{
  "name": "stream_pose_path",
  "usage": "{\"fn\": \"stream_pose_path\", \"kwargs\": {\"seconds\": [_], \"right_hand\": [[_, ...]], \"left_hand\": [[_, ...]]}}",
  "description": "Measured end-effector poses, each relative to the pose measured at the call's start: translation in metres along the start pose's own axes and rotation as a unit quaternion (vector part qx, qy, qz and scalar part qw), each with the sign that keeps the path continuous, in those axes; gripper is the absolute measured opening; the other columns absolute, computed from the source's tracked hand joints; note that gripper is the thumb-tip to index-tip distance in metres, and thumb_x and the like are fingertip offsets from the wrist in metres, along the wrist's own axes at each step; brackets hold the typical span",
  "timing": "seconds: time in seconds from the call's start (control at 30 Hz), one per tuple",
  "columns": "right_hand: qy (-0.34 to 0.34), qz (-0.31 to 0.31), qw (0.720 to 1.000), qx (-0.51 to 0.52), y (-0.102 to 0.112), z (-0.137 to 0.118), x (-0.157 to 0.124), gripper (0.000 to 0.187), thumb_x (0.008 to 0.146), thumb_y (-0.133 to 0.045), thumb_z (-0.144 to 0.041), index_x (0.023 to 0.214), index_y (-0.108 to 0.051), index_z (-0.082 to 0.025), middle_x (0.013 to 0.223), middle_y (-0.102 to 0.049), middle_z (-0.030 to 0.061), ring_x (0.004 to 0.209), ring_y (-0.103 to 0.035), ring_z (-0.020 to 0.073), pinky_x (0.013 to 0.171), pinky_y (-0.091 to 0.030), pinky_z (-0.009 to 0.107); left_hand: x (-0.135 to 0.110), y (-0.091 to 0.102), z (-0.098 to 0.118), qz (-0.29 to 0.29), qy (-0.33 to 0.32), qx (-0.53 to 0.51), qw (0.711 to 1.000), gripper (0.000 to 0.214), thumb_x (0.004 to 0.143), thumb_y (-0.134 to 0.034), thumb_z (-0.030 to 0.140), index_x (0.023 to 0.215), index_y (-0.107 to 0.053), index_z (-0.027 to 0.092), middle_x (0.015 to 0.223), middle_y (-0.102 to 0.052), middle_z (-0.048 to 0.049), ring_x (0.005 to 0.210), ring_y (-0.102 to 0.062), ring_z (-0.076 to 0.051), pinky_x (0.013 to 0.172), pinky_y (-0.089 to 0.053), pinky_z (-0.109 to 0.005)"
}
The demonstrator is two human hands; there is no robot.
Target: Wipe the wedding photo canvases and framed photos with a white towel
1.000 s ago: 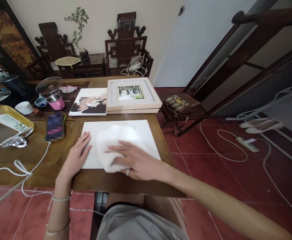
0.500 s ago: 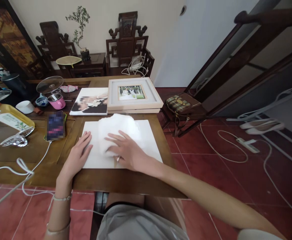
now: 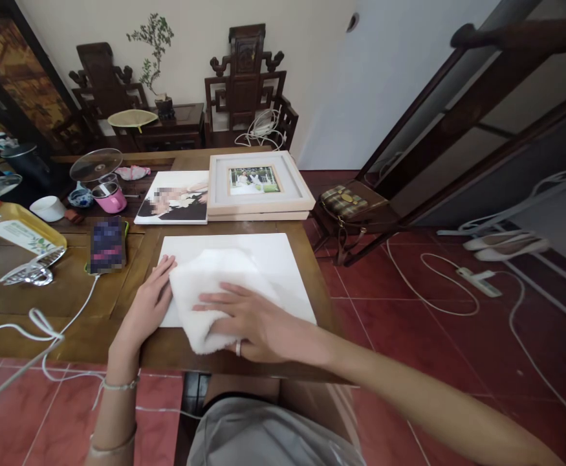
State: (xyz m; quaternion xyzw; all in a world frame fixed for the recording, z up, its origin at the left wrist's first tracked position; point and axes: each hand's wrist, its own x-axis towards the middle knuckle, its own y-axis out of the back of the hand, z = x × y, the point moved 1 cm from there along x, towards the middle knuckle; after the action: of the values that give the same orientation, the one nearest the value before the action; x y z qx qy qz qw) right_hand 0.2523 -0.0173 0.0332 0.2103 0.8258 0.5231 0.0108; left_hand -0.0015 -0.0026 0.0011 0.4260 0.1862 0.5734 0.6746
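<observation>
A white fluffy cloth point(image 3: 224, 272) lies over a flat white panel point(image 3: 277, 259) on the wooden table. My right hand point(image 3: 248, 320) presses down on the cloth and grips it, fingers spread across it and a ring showing. Part of the cloth hangs past the panel's near edge. At the panel's left edge, my left hand point(image 3: 147, 298) rests with its fingers stretched out, steadying it and holding nothing in its grasp.
Behind the panel lie a framed photo point(image 3: 222, 194) and a photo print point(image 3: 171, 207). To the left are a phone point(image 3: 107, 246) on a white cable, a hair claw clip point(image 3: 35, 268), an oil bottle point(image 3: 25, 226) and a pink mug point(image 3: 110, 197). A plaid bag point(image 3: 343, 200) sits beyond the table's right side.
My right hand has drawn the cloth toward me, from the panel's far edge to beyond its near edge. My left hand has stayed in place.
</observation>
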Motion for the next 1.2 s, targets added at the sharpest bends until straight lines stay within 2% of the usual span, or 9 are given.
{"fn": "stream_pose_path", "kwargs": {"seconds": [0.1,0.27,0.4,0.5,0.6,0.77,0.87,0.97,1.2], "right_hand": [[-0.027,0.011,1.000,-0.007,0.009,0.022,0.006,0.040,0.081,-0.057,-0.013,0.119,-0.060,-0.022,0.146,-0.050,0.0092,0.143,-0.031,0.0185,0.119,-0.015,0.046],[-0.110,0.042,0.992,-0.048,0.019,0.054,0.027,0.034,0.083,-0.057,-0.011,0.116,-0.063,-0.018,0.142,-0.052,0.0155,0.142,-0.034,0.0190,0.118,-0.019,0.044],[-0.174,0.045,0.981,-0.065,0.021,0.060,0.044,0.033,0.087,-0.054,-0.011,0.118,-0.063,-0.019,0.141,-0.053,0.0147,0.141,-0.036,0.0224,0.117,-0.022,0.050],[-0.183,0.041,0.979,-0.075,0.016,0.045,0.048,0.032,0.085,-0.054,-0.009,0.114,-0.065,-0.019,0.143,-0.052,0.0127,0.142,-0.034,0.0255,0.117,-0.019,0.054],[-0.167,0.008,0.983,-0.076,0.005,0.015,0.041,0.031,0.084,-0.056,-0.011,0.112,-0.067,-0.019,0.147,-0.047,0.0122,0.143,-0.031,0.0285,0.117,-0.015,0.057],[-0.093,-0.039,0.993,-0.067,-0.011,-0.038,0.014,0.030,0.084,-0.056,-0.018,0.112,-0.067,-0.017,0.150,-0.042,0.0134,0.143,-0.029,0.0315,0.116,-0.014,0.059],[-0.069,-0.055,0.995,-0.050,-0.013,-0.050,0.003,0.032,0.082,-0.058,-0.021,0.113,-0.066,-0.018,0.150,-0.044,0.0124,0.143,-0.030,0.0306,0.118,-0.013,0.057],[-0.068,-0.044,0.996,-0.031,-0.009,-0.041,0.004,0.035,0.082,-0.057,-0.021,0.117,-0.064,-0.021,0.149,-0.046,0.0089,0.143,-0.031,0.0266,0.118,-0.015,0.054],[-0.147,0.021,0.986,-0.073,0.005,0.014,0.032,0.034,0.085,-0.056,-0.015,0.119,-0.063,-0.021,0.147,-0.048,0.0107,0.141,-0.035,0.0264,0.116,-0.020,0.054]], "left_hand": [[0.001,0.000,0.003,0.011,0.008,0.006,1.000,0.047,0.098,-0.039,0.037,0.139,-0.050,0.017,0.150,-0.042,-0.0108,0.143,-0.032,-0.025,0.118,-0.024,-0.048],[0.000,-0.001,0.004,0.018,0.006,0.008,1.000,0.048,0.098,-0.040,0.040,0.139,-0.050,0.017,0.150,-0.044,-0.0107,0.143,-0.032,-0.025,0.118,-0.024,-0.047],[0.000,-0.001,0.004,0.018,0.011,0.001,1.000,0.047,0.098,-0.040,0.041,0.139,-0.050,0.019,0.150,-0.043,-0.0091,0.143,-0.032,-0.025,0.118,-0.024,-0.048],[0.000,-0.001,0.004,0.022,0.009,-0.008,1.000,0.046,0.099,-0.039,0.039,0.138,-0.051,0.019,0.150,-0.044,-0.0090,0.143,-0.033,-0.024,0.118,-0.024,-0.047],[0.000,-0.001,0.003,0.026,0.009,-0.015,1.000,0.045,0.099,-0.038,0.036,0.137,-0.052,0.016,0.149,-0.044,-0.0110,0.142,-0.034,-0.023,0.118,-0.025,-0.046],[0.000,-0.001,0.002,0.021,0.002,-0.014,1.000,0.045,0.099,-0.034,0.033,0.138,-0.052,0.018,0.150,-0.044,-0.0102,0.142,-0.034,-0.024,0.118,-0.026,-0.048],[0.000,0.000,0.001,0.019,0.001,-0.012,1.000,0.046,0.099,-0.034,0.033,0.139,-0.050,0.019,0.150,-0.043,-0.0094,0.142,-0.034,-0.024,0.118,-0.025,-0.049],[0.000,-0.001,0.000,0.020,0.001,-0.009,1.000,0.046,0.099,-0.034,0.033,0.139,-0.051,0.019,0.150,-0.044,-0.0095,0.142,-0.034,-0.024,0.118,-0.026,-0.049],[0.000,-0.001,0.004,0.039,0.012,-0.007,0.999,0.046,0.098,-0.039,0.038,0.135,-0.054,0.015,0.147,-0.048,-0.0112,0.140,-0.038,-0.025,0.118,-0.028,-0.045]]}}
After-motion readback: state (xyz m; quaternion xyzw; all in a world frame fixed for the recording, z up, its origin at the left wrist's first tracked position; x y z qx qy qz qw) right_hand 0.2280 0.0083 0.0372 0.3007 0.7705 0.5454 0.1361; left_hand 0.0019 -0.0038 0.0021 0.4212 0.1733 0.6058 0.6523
